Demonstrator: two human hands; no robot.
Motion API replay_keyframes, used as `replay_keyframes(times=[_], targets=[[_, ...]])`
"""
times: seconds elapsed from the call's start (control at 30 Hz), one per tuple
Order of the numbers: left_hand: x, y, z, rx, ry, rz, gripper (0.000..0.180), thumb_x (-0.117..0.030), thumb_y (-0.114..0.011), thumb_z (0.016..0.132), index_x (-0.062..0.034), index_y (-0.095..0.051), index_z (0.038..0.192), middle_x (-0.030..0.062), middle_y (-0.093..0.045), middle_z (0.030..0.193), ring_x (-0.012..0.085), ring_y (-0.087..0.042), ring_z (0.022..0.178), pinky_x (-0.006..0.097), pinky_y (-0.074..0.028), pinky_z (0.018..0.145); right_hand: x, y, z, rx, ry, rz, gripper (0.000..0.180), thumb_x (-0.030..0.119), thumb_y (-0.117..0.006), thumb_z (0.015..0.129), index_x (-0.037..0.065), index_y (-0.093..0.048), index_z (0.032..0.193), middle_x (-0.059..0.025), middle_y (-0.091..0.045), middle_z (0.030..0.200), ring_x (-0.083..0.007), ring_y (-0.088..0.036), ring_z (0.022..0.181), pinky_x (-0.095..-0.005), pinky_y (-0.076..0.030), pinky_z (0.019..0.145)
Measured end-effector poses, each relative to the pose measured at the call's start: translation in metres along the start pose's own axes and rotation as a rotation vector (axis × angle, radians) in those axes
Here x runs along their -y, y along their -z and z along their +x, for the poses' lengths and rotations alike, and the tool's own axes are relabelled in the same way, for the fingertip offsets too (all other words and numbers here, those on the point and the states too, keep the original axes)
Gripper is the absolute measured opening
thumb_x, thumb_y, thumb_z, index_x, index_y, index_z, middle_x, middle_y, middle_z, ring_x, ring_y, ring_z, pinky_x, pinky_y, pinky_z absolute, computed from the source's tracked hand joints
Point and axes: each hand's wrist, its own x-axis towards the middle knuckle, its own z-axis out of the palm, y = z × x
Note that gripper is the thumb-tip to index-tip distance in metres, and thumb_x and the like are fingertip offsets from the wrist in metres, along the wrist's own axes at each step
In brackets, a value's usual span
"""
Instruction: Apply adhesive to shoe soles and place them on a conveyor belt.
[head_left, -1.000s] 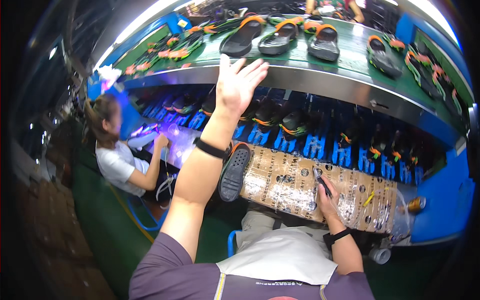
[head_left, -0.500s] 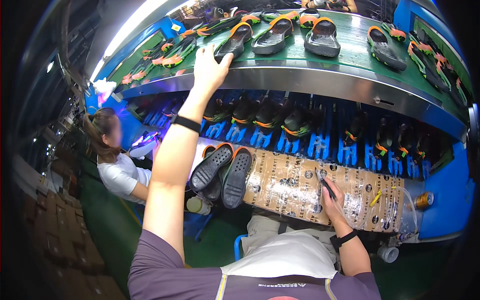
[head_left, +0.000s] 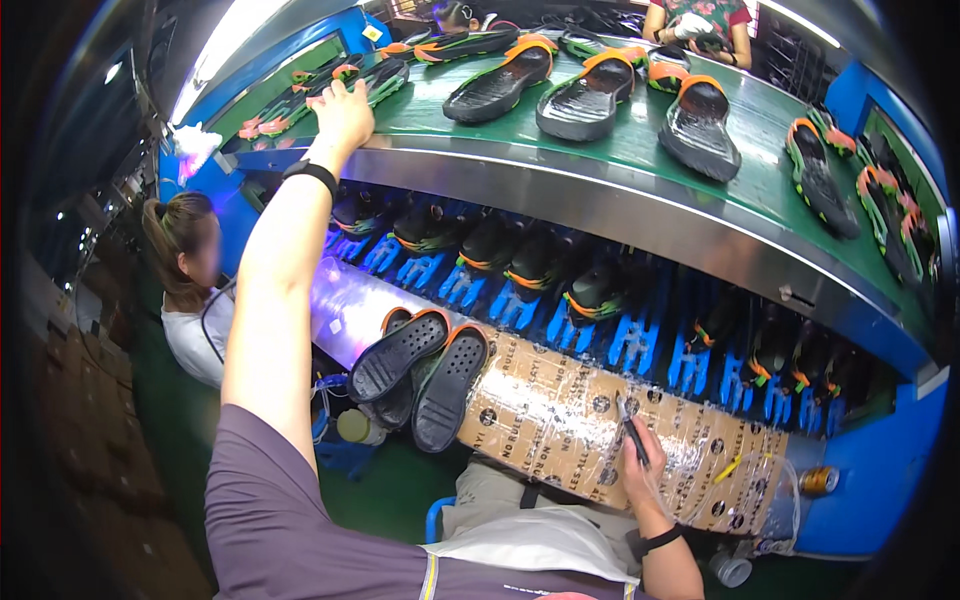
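My left hand [head_left: 343, 115] reaches up to the left part of the green upper belt [head_left: 440, 120], with its fingers apart. They are at a dark shoe with green and orange edging [head_left: 385, 80]; contact is hard to make out. In my right hand [head_left: 643, 465], above the cardboard-covered bench, is a slim black pen-like tool [head_left: 634, 440] with a pale narrow tip. Between my arms, several dark shoes with orange edging [head_left: 450, 385] lie stacked at the cardboard's left end, their grey perforated soles showing.
More black-and-orange shoes [head_left: 585, 98] lie along the belt. Beneath its metal edge [head_left: 560, 170], shoes sit on blue holders [head_left: 515, 300]. The cardboard [head_left: 535, 400] carries a yellow stick [head_left: 728, 468]; a can [head_left: 820, 481] stands at right. Co-workers are at left [head_left: 190, 290] and across the belt [head_left: 700, 30].
My left hand has moved left along the belt, from one shoe toward another further left. My right hand still holds the tool over the cardboard. The view has shifted and tilted.
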Motion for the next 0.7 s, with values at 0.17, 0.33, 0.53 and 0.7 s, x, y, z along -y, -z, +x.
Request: replay_keyframes(times=[0.17, 0.33, 0.53, 0.7], targets=[[0.028, -0.013, 0.009, 0.072, -0.14, -0.04, 0.038, -0.029, -0.06, 0.097, -0.0084, -0.062, 0.129, 0.0208, -0.067, 0.122, 0.0387, -0.063, 0.123, 0.06, -0.046, 0.102, 0.003, 0.001, 0.004, 0.025, 0.011, -0.024, 0.038, 0.008, -0.067, 0.093, -0.001, -0.068, 0.13, -0.0195, -0.07, 0.097, -0.0333, -0.07, 0.085, -0.0402, -0.055, 0.078], [0.02, 0.011, -0.003, -0.044, -0.32, -0.315, 0.019, -0.021, -0.064, 0.093, -0.0042, -0.071, 0.1, 0.0205, -0.074, 0.096, 0.0399, -0.072, 0.097, 0.047, -0.055, 0.085, 0.007, 0.0, 0.004, 0.01, 0.016, -0.011, 0.037, 0.006, -0.067, 0.093, 0.0, -0.068, 0.13, -0.0191, -0.071, 0.099, -0.0327, -0.071, 0.086, -0.0397, -0.055, 0.079], [0.061, 0.083, -0.018, 0.097, 0.155, -0.661, 0.049, -0.05, -0.059, 0.095, -0.0044, -0.077, 0.097, 0.0237, -0.075, 0.092, 0.0397, -0.074, 0.09, 0.048, -0.057, 0.086, 0.006, -0.004, 0.003, 0.003, 0.058, 0.008, 0.036, 0.007, -0.07, 0.095, 0.001, -0.069, 0.13, -0.0195, -0.073, 0.106, -0.0317, -0.073, 0.092, -0.0374, -0.056, 0.082], [0.034, 0.076, -0.078, 0.336, 0.291, -0.887, 0.057, -0.041, -0.075, 0.089, 0.0108, -0.071, 0.112, 0.0274, -0.075, 0.095, 0.0326, -0.075, 0.092, 0.041, -0.057, 0.082, 0.0, -0.005, 0.001, -0.011, 0.098, 0.04, 0.035, 0.01, -0.071, 0.096, 0.001, -0.069, 0.129, -0.0188, -0.073, 0.107, -0.0309, -0.073, 0.094, -0.0375, -0.056, 0.085]])
